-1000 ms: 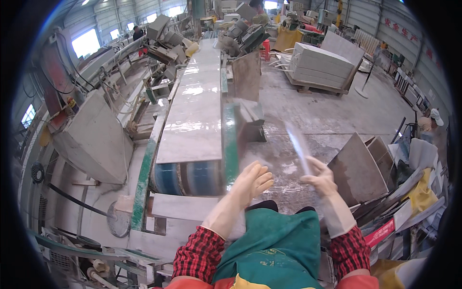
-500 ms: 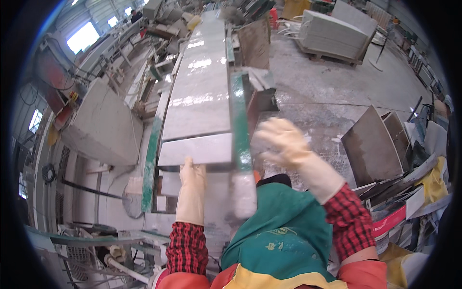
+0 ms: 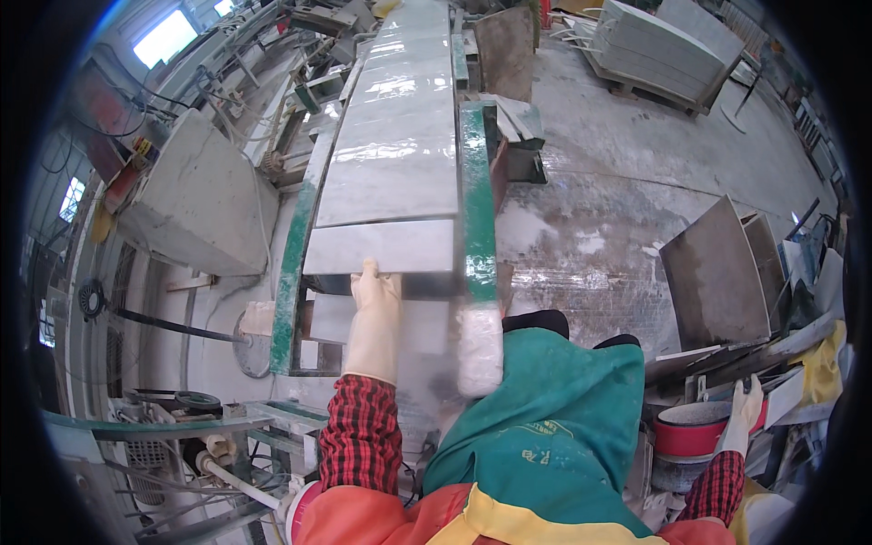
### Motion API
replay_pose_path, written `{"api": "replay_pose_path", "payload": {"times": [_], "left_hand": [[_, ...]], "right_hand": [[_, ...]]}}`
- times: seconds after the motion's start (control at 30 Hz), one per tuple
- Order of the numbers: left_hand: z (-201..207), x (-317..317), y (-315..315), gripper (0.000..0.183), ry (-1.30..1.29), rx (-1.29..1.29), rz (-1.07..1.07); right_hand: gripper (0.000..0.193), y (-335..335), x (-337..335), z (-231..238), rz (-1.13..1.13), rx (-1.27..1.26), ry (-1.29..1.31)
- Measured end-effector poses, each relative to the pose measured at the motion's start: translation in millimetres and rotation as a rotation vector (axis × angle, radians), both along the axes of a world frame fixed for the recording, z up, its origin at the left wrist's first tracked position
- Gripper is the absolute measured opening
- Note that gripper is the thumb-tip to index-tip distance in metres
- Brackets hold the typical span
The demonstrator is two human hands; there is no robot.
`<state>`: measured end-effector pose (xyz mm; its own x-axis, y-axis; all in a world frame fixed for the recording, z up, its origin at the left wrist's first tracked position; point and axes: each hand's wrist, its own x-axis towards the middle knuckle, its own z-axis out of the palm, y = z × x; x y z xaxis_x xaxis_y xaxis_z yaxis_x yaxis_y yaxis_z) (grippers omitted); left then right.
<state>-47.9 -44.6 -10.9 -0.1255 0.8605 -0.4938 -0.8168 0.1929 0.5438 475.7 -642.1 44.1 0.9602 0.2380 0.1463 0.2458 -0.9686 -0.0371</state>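
1. The short white slab [image 3: 381,247] lay across the middle of the frame, a little above centre, with its near edge facing the person
2. The left hand [image 3: 375,291], in a pale glove, was clamped on that near edge, thumb on top and fingers mostly hidden below
3. The far edge of the slab lay along the end of a long shiny slab [image 3: 391,173], with only a thin dark line between them
4. A green left rail [image 3: 292,263] and a green right rail [image 3: 479,209] flanked the slab, leaving narrow room at its two ends
5. A white wrapped pad [image 3: 481,350] covered the near end of the right rail, just beside the green apron [image 3: 545,409]
6. The right hand [image 3: 747,407], also gloved, was at the lower right of the frame, beside a red bucket [image 3: 695,434]; whether its fingers were closed on anything could not be told
7. Right of centre, a broad stretch of wet floor [image 3: 590,186] gave open room between the right rail and the leaning brown boards [image 3: 713,272]
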Motion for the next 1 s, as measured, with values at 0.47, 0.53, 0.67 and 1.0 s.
{"api": "replay_pose_path", "payload": {"times": [0.47,0.53,0.67,1.0], "left_hand": [[-17,14,24,0.033,0.037,-0.023,-0.001],[-21,13,25,0.03,0.049,0.002,-0.005],[-25,8,28,0.029,0.02,-0.006,-0.019],[5,16,15,0.027,0.232,-0.074,-0.153]], "right_hand": [[0.049,-25,-43,-17,-0.166,-0.114,-0.107],[0.049,-31,-41,-21,-0.168,-0.124,-0.108],[0.049,-16,-52,-14,-0.185,-0.13,-0.105],[0.05,-12,-63,-19,-0.188,-0.14,-0.156]]}}
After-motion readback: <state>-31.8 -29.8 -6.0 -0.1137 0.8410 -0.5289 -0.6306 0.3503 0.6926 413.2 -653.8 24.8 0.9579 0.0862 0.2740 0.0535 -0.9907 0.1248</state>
